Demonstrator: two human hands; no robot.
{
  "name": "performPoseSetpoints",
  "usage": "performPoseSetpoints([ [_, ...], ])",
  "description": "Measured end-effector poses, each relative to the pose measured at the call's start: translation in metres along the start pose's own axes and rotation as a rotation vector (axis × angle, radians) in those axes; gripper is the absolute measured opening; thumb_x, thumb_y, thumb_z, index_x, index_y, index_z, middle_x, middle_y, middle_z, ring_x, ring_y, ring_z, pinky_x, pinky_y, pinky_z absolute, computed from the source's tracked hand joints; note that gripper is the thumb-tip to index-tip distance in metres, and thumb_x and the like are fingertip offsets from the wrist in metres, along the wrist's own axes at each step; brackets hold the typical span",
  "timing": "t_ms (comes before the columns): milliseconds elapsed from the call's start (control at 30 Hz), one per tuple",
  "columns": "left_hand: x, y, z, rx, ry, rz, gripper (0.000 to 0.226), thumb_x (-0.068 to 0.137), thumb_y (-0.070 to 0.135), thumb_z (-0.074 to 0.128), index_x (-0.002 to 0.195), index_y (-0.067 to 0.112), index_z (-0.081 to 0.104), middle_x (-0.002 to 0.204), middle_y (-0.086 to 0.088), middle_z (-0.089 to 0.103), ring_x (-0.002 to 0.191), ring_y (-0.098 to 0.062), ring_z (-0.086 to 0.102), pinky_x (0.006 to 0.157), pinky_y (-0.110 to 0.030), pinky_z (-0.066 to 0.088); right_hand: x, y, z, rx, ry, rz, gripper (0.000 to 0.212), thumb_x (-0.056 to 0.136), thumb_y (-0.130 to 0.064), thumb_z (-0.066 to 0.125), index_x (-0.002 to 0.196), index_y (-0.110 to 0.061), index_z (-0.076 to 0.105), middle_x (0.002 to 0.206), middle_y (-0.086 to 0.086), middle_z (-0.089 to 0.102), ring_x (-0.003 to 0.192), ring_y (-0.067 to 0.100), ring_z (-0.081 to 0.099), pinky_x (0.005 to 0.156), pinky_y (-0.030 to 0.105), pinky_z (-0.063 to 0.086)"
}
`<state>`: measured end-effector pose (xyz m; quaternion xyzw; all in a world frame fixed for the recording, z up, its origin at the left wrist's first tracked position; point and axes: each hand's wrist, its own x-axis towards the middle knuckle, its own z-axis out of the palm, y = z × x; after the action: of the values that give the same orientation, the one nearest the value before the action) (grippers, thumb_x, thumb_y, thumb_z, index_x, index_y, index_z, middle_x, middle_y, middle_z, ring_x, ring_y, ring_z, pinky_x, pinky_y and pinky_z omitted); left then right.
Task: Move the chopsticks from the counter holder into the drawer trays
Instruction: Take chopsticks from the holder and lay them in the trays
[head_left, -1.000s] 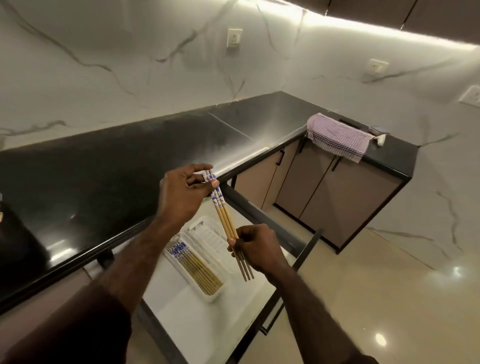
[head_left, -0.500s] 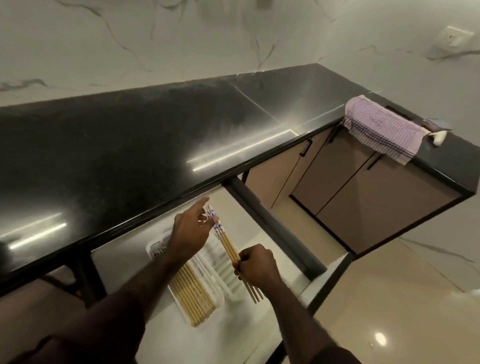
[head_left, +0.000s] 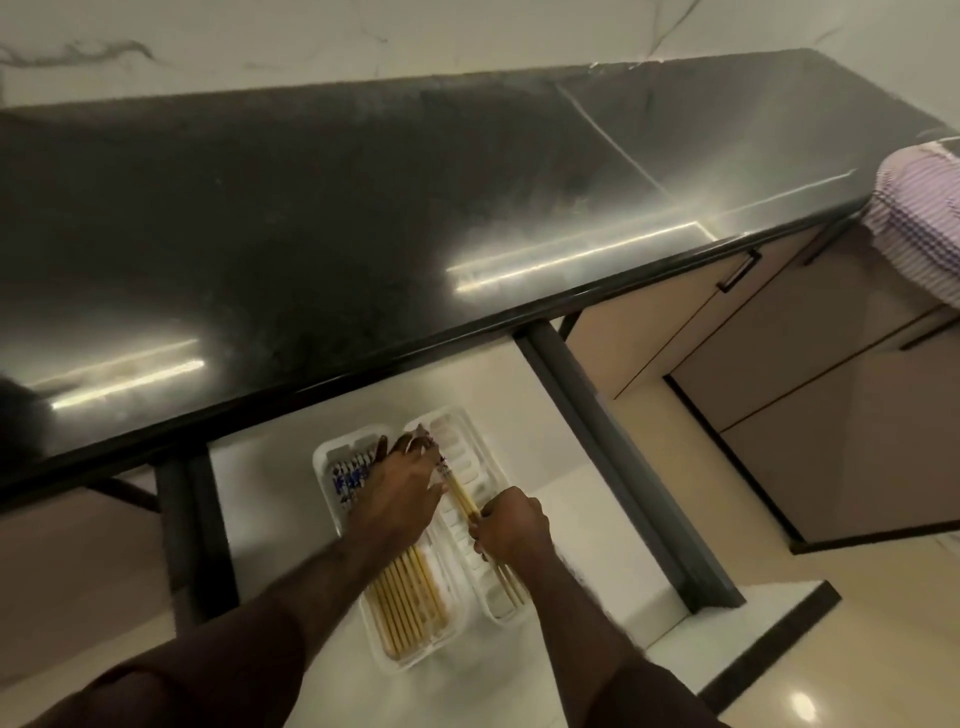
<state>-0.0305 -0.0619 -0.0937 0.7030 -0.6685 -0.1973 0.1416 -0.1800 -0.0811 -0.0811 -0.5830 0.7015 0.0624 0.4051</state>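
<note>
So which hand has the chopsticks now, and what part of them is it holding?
The right hand grips a small bundle of chopsticks near their plain lower half, over the right tray. The left hand rests open fingers by their patterned tops.

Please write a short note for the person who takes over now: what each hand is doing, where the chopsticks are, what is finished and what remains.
Right hand: curled round the lower part of the held chopsticks, over the right tray.
Left hand: fingers spread at the upper ends of that bundle, above the left tray.
Done: a batch of chopsticks lies in the left tray, inside the open drawer.
Left: lay the held bundle down in the right tray and release. The counter holder is out of view, so I cannot tell if more remain.
</note>
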Motion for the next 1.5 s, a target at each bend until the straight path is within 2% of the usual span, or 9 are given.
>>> performPoseSetpoints([
  [133,0.002,0.003,0.014,0.201,-0.032,0.095,0.041,0.095,0.028,0.054,0.133,0.013,0.053,0.140,-0.008,0.054,0.138,-0.022,0.039,0.119,-0.042,0.006,0.014,0.000,0.008,-0.004,-0.015,0.012,0.013,0.078,-0.019,0.068,0.084,-0.009,0.073,0.085,0.006,0.075,0.083,0.022,0.072,0.078,0.032,0.058],
  [267,0.003,0.008,0.023,0.382,-0.160,0.116,0.029,0.093,0.022,0.053,0.120,0.015,0.060,0.138,-0.009,0.056,0.139,-0.025,0.036,0.113,-0.045,-0.010,0.020,0.008,0.020,-0.039,-0.043,-0.006,0.018,0.080,-0.020,0.068,0.093,-0.008,0.071,0.093,0.008,0.075,0.091,0.023,0.070,0.080,0.030,0.056],
  [367,0.007,0.015,0.025,0.489,-0.247,0.117,0.031,0.089,0.025,0.056,0.117,0.013,0.062,0.138,-0.014,0.055,0.142,-0.030,0.031,0.109,-0.047,-0.018,0.022,0.013,0.029,-0.045,-0.044,-0.032,0.024,0.080,-0.019,0.065,0.101,-0.009,0.069,0.100,0.009,0.074,0.095,0.025,0.069,0.084,0.032,0.054],
  [500,0.012,0.024,0.027,0.599,-0.377,0.132,0.036,0.090,0.033,0.051,0.115,0.011,0.064,0.138,-0.016,0.054,0.143,-0.032,0.028,0.114,-0.055,-0.016,0.024,0.011,0.034,-0.095,-0.016,-0.085,0.023,0.087,-0.022,0.058,0.105,-0.010,0.067,0.104,0.011,0.071,0.095,0.027,0.067,0.078,0.032,0.051],
  [700,0.014,0.023,0.030,0.642,-0.432,0.162,0.046,0.093,0.043,0.045,0.121,0.011,0.061,0.143,-0.017,0.049,0.142,-0.031,0.030,0.114,-0.060,-0.013,0.019,0.014,0.037,-0.232,0.117,-0.159,0.016,0.088,-0.018,0.058,0.101,-0.012,0.064,0.104,0.008,0.068,0.095,0.025,0.066,0.077,0.031,0.051],
  [933,0.020,0.014,0.036,0.633,-0.443,0.199,0.050,0.093,0.036,0.045,0.137,0.012,0.050,0.156,-0.014,0.031,0.148,-0.032,0.013,0.101,-0.056,-0.029,0.012,0.016,0.046,-0.204,0.232,-0.225,0.013,0.091,-0.018,0.056,0.101,-0.015,0.063,0.102,0.004,0.066,0.089,0.022,0.064,0.073,0.033,0.052],
  [1200,0.023,0.016,0.033,0.629,-0.481,0.210,0.040,0.091,0.036,0.046,0.120,0.013,0.062,0.142,-0.013,0.051,0.141,-0.032,0.031,0.108,-0.060,-0.021,0.011,0.019,0.048,-0.149,0.208,-0.211,0.014,0.090,-0.013,0.057,0.101,-0.017,0.064,0.099,0.004,0.068,0.087,0.022,0.065,0.078,0.038,0.056],
  [1400,0.023,0.015,0.029,0.595,-0.452,0.244,0.028,0.090,0.031,0.046,0.101,0.014,0.066,0.118,-0.008,0.066,0.124,-0.028,0.050,0.104,-0.056,-0.026,0.011,0.017,0.044,-0.101,0.205,-0.206,0.013,0.087,-0.012,0.062,0.098,-0.018,0.067,0.097,0.004,0.068,0.084,0.021,0.064,0.077,0.036,0.056],
  [1500,0.024,0.010,0.027,0.522,-0.403,0.245,0.018,0.090,0.031,0.046,0.081,0.019,0.056,0.101,-0.004,0.068,0.111,-0.024,0.058,0.103,-0.053,-0.028,0.009,0.015,0.039,-0.109,0.208,-0.218,0.014,0.089,-0.013,0.058,0.098,-0.016,0.068,0.097,0.006,0.069,0.084,0.022,0.065,0.078,0.037,0.056],
])
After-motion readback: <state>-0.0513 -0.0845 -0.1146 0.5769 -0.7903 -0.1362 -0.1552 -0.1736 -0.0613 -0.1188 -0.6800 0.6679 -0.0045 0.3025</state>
